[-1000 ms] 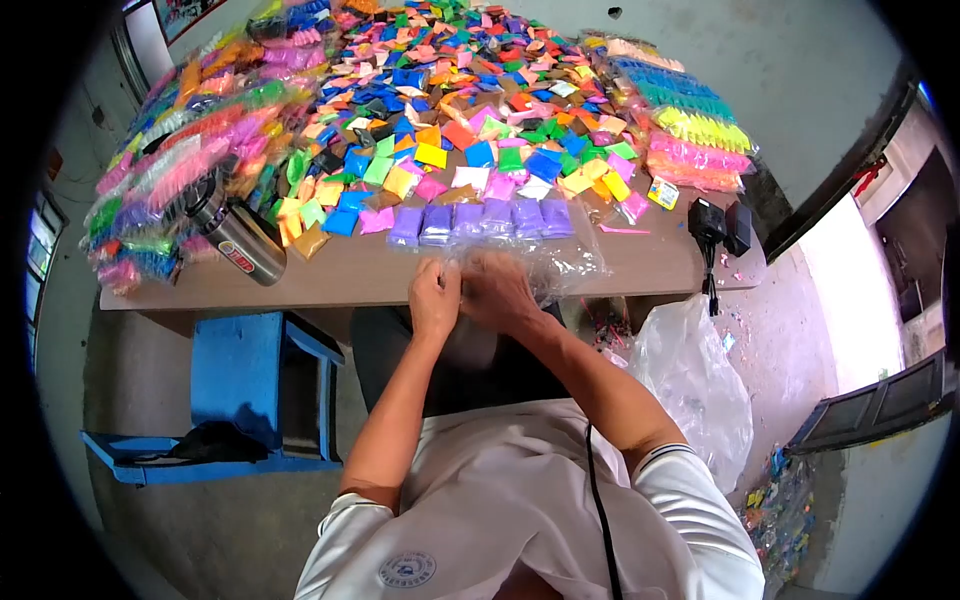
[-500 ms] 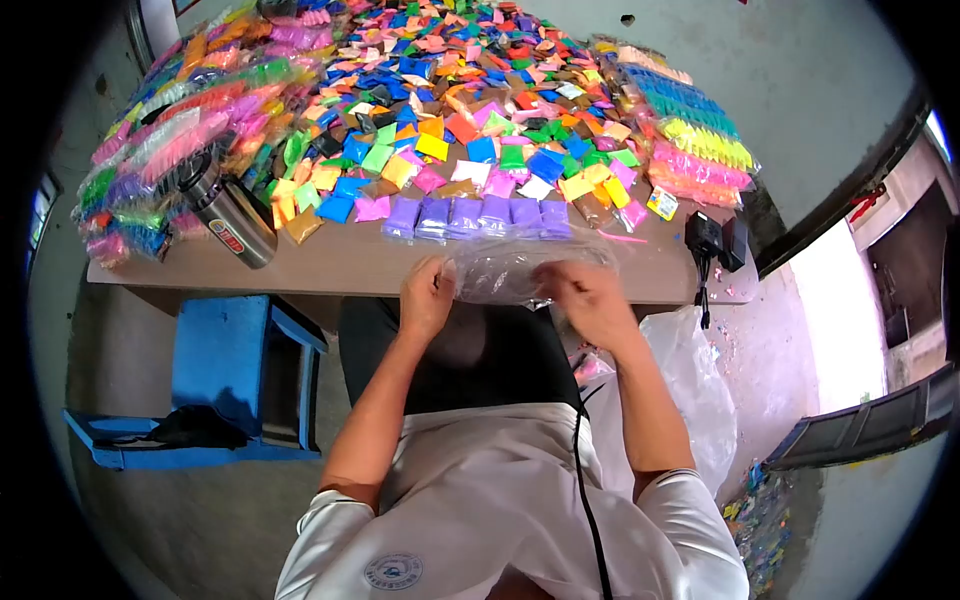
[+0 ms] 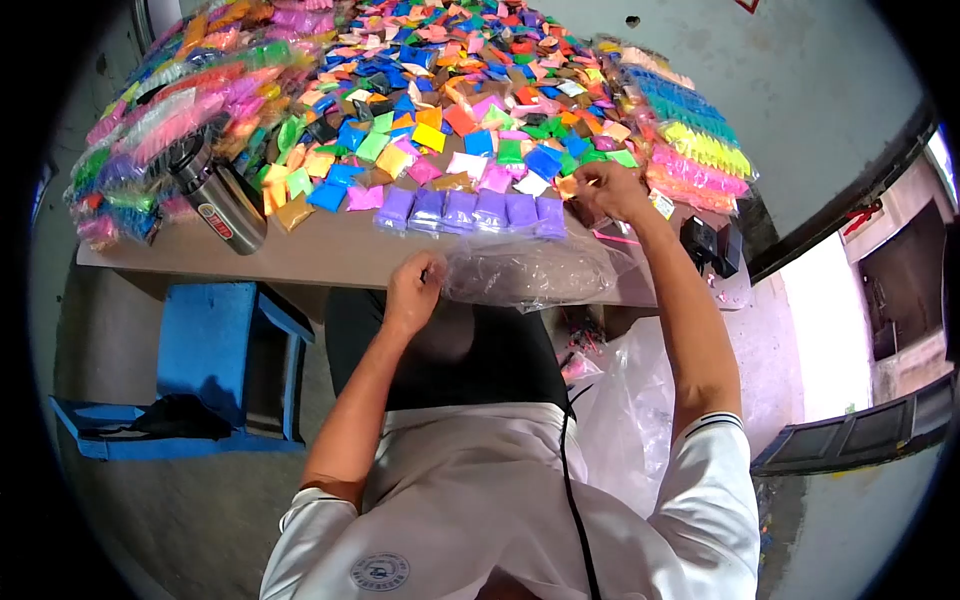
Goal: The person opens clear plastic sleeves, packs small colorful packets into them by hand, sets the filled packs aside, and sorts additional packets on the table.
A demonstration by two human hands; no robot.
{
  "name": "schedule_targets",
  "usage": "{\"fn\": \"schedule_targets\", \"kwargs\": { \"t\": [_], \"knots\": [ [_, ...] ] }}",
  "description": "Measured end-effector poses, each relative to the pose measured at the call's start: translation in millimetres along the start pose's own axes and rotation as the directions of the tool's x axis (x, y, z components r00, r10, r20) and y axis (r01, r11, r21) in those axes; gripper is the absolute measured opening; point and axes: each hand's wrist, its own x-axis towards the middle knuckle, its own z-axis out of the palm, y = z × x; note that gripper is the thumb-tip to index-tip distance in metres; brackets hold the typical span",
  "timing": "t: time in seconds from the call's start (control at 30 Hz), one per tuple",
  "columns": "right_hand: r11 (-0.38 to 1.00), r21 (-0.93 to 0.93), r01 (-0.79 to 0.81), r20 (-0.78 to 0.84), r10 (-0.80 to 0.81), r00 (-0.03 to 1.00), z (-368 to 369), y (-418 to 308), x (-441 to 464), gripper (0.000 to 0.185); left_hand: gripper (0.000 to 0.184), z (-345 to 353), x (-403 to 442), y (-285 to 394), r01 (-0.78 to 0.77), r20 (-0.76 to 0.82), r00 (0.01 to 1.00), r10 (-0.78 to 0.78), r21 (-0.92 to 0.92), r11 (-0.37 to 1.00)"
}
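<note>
My left hand is closed on the left end of a clear plastic bag, which lies across the front edge of the table. Farther right and higher, my right hand is over the small packets beside the right end of the purple row. Its fingers bend downward at a brown packet; whether they grip it is unclear. Behind the bag, several purple packets form a side-by-side row. A large spread of loose coloured packets covers the table beyond them.
A steel flask stands at the left beside piled bags of packets. At the right are stacked packet strips and a black adapter with its cable. A blue chair stands left of my legs, and a large clear plastic sack at the right.
My right hand has left the clear bag and moved up and right to the packets. My left hand still holds the bag's left end. The view has shifted slightly.
</note>
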Motion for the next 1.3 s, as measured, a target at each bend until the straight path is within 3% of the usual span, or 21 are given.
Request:
{"fn": "schedule_targets", "kwargs": {
  "t": [0.03, 0.17, 0.27, 0.3, 0.4, 0.47, 0.63, 0.83, 0.93, 1.03, 1.1, 1.13, 1.17, 1.2, 1.23, 1.27, 1.3],
  "knots": [
    [0.998, -0.039, -0.057, 0.143, 0.062, 0.988, 4.7, -3.7, 1.3, 0.034, 0.008, -0.5, 0.2, 0.6, -0.012, 0.0, 1.0, 0.012, 0.001, 1.0],
    [0.988, 0.154, -0.018, 0.191, -0.012, 0.981, 23.9, -15.5, -11.3, 0.036, 0.01, -3.2, 0.5, 1.7, 0.014, 0.022, 1.0, -0.016, 0.076, 0.997],
    [0.997, -0.066, 0.041, 0.291, -0.02, 0.957, 32.8, -19.2, -13.9, 0.05, 0.013, -3.0, 0.8, 9.6, -0.022, -0.007, 1.0, 0.023, 0.047, 0.999],
    [0.983, -0.115, 0.146, 0.268, -0.111, 0.957, 37.8, -14.7, -14.6, 0.053, 0.013, -2.1, 0.8, 7.3, -0.02, -0.012, 1.0, 0.021, 0.047, 0.999],
    [0.956, -0.192, 0.221, 0.255, -0.169, 0.952, 43.6, -10.8, -12.0, 0.054, 0.014, -0.2, 0.2, 0.9, 0.002, -0.022, 1.0, -0.001, 0.038, 0.999],
    [0.955, -0.212, 0.207, 0.229, -0.157, 0.961, 42.0, -21.0, -20.5, 0.047, 0.013, -0.1, 0.3, 0.3, -0.057, -0.02, 0.998, 0.057, -0.003, 0.998],
    [0.94, -0.237, 0.247, 0.162, -0.212, 0.964, 56.3, -8.7, -20.3, 0.034, 0.01, -2.4, -0.8, 3.3, -0.024, -0.005, 1.0, 0.024, 0.003, 1.0],
    [0.812, -0.47, 0.346, 0.158, -0.308, 0.938, 59.2, -11.9, -22.9, 0.025, 0.011, -2.7, 0.6, 4.0, -0.032, -0.012, 0.999, 0.033, 0.047, 0.998],
    [0.841, -0.396, 0.369, 0.123, -0.35, 0.929, 50.0, -9.8, -29.8, 0.032, 0.013, -2.5, -0.5, -0.6, -0.058, -0.013, 0.998, 0.059, 0.077, 0.995],
    [0.943, -0.24, 0.229, 0.062, -0.22, 0.973, 26.4, -13.9, -35.6, 0.039, 0.015, 0.8, -1.0, -8.7, -0.13, -0.042, 0.99, 0.135, 0.104, 0.986],
    [0.99, -0.04, -0.135, -0.085, 0.131, 0.988, 3.0, -15.7, -36.1, 0.042, 0.016, 2.1, -0.9, -11.2, -0.171, -0.061, 0.982, 0.178, 0.108, 0.979],
    [0.984, 0.164, -0.07, -0.201, 0.102, 0.974, -6.6, -11.3, -36.6, 0.041, 0.016, 3.9, -0.4, -10.7, -0.244, -0.117, 0.959, 0.256, 0.111, 0.963],
    [0.985, 0.165, -0.057, -0.279, 0.103, 0.955, -21.5, -5.5, -39.0, 0.036, 0.016, 4.8, -1.5, -10.2, -0.314, -0.169, 0.928, 0.331, 0.118, 0.942],
    [0.922, 0.384, -0.05, -0.289, 0.171, 0.942, -35.3, -8.5, -46.5, 0.032, 0.016, 3.5, -3.0, -9.0, -0.31, -0.168, 0.93, 0.327, 0.117, 0.943],
    [0.801, 0.596, -0.054, -0.288, 0.276, 0.917, -48.6, -37.9, -59.1, 0.028, 0.015, 1.4, -3.3, -7.1, -0.173, -0.1, 0.978, 0.181, 0.081, 0.981],
    [0.683, 0.73, 0.026, -0.289, 0.274, 0.917, -56.4, -48.1, -69.1, 0.029, 0.014, 0.2, -3.7, -5.8, -0.031, -0.026, 0.999, 0.032, 0.056, 0.998],
    [0.617, 0.782, 0.088, -0.29, 0.236, 0.927, -63.8, -73.5, -82.8, 0.029, 0.014, 0.8, -4.2, -6.5, -0.031, -0.024, 0.999, 0.032, 0.055, 0.998]
  ]
}}
